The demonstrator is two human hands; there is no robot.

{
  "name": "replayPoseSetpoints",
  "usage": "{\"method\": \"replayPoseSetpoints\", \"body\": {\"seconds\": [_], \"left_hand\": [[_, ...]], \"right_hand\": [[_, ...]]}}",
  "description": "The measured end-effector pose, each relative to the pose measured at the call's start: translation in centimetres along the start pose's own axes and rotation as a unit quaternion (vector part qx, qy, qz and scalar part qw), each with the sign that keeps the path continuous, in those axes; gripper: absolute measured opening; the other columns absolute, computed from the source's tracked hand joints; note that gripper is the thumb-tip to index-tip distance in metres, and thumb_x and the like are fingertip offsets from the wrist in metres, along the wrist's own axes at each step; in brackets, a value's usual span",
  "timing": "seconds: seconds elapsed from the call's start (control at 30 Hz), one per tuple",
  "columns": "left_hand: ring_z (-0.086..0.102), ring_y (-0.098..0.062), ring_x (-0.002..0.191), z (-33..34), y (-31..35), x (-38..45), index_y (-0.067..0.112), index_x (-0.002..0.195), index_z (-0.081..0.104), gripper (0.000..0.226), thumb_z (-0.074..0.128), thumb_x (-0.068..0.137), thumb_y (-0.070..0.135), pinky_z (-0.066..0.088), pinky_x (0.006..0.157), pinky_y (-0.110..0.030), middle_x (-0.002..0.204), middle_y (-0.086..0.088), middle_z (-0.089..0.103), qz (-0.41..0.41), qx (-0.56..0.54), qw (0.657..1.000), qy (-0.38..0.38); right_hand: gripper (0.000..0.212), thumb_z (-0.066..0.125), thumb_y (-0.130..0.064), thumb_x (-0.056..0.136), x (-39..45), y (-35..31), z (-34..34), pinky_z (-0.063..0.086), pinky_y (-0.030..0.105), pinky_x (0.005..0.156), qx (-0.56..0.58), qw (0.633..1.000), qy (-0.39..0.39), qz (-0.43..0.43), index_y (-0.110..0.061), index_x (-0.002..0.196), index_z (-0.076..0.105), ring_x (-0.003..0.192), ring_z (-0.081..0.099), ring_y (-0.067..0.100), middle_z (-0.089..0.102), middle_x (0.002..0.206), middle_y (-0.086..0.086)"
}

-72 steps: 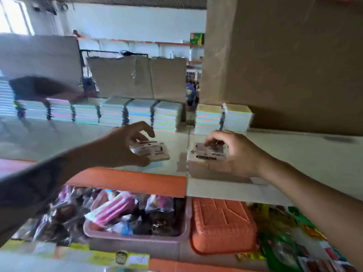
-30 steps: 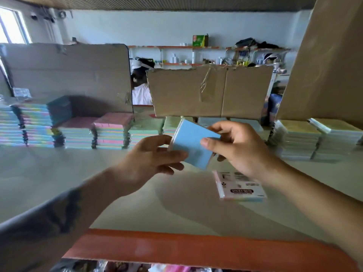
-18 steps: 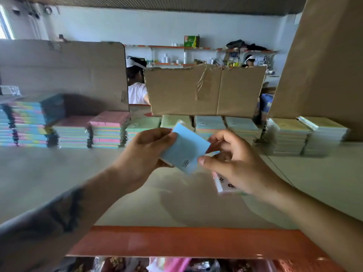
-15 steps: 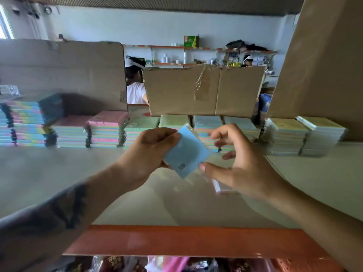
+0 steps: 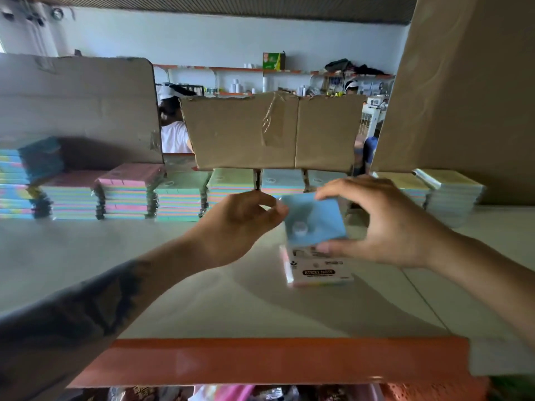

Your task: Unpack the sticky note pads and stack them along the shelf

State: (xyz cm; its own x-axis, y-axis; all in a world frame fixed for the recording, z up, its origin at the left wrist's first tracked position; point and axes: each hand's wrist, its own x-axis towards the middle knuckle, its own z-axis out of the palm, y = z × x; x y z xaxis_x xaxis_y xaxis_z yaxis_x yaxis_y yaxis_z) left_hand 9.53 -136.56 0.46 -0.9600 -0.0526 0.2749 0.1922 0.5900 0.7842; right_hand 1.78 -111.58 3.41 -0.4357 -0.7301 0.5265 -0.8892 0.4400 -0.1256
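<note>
The right hand point(image 5: 382, 224) holds a blue sticky note pad point(image 5: 314, 219) above the shelf point(image 5: 144, 270); its fingers curl over the far top edge of the pad and its thumb presses the near lower edge, so the pad is pinched between them and stands tilted, with the blue face toward the camera. The left hand point(image 5: 240, 227) is just to the left of this pad; its fingertips are drawn together at the left edge of the pad, but the picture is blurred there and I cannot tell if they really pinch the pad or its wrapping. Directly below the blue pad, a second pad point(image 5: 318, 270) lies flat on the shelf; it has a white label with the words STICKY NOTE, and coloured layers show at its near and left sides.

Farther back, a row of stacked pads point(image 5: 130, 192) runs along the shelf from the far left to the middle; the tops are blue, pink and green. At the far right two more stacks with yellow tops point(image 5: 451, 192) stand beside each other. Behind the row stand pieces of cardboard point(image 5: 269, 134), and a large cardboard box point(image 5: 463, 96) rises at the right. The near edge of the shelf is an orange strip point(image 5: 260, 361). Beyond the cardboard a person in a white shirt point(image 5: 173, 134) is partly visible.
</note>
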Motion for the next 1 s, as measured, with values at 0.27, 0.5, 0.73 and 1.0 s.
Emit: {"method": "replayPoseSetpoints", "body": {"seconds": [0.27,0.5,0.73,1.0], "left_hand": [[0.009,-0.01,0.154,0.5,-2.2,-2.3,0.049,0.157,0.016,0.115,-0.007,0.057,0.102,0.008,0.124,-0.033,0.168,0.014,0.016,-0.054,0.365,0.921,-0.124],[-0.004,-0.008,0.155,0.8,-2.1,-2.5,0.052,0.157,0.006,0.092,0.008,0.072,0.089,0.0,0.126,-0.037,0.169,0.015,-0.001,-0.073,0.392,0.904,-0.153],[-0.004,-0.01,0.156,0.9,-2.5,-2.3,0.052,0.157,0.006,0.085,0.013,0.08,0.086,-0.001,0.126,-0.038,0.17,0.015,0.0,-0.071,0.405,0.898,-0.158],[-0.003,-0.01,0.156,0.8,-2.1,-2.4,0.051,0.157,0.004,0.094,0.003,0.071,0.089,0.001,0.126,-0.038,0.17,0.013,0.0,-0.063,0.406,0.898,-0.158]], "right_hand": [[0.056,0.077,-0.064,0.069,5.8,8.7,-1.1,0.04,0.021,0.072,0.031,0.986,-0.046,0.158,-0.031,0.113,0.068,0.079,0.05,0.009,0.051,0.096,-0.001],[0.035,0.079,-0.042,0.085,6.8,10.1,0.6,0.042,0.033,0.103,0.1,0.973,-0.099,0.184,-0.031,0.115,0.066,0.114,0.06,0.023,0.066,0.116,-0.003],[0.034,0.078,-0.044,0.086,6.4,9.8,0.7,0.043,0.031,0.094,0.073,0.974,-0.079,0.199,-0.034,0.116,0.067,0.108,0.059,0.022,0.062,0.109,-0.006],[0.047,0.067,-0.061,0.082,1.9,5.0,0.8,0.042,0.047,0.109,-0.073,0.996,0.038,0.017,-0.028,0.115,0.069,0.124,0.056,0.021,0.062,0.133,-0.003]]}}
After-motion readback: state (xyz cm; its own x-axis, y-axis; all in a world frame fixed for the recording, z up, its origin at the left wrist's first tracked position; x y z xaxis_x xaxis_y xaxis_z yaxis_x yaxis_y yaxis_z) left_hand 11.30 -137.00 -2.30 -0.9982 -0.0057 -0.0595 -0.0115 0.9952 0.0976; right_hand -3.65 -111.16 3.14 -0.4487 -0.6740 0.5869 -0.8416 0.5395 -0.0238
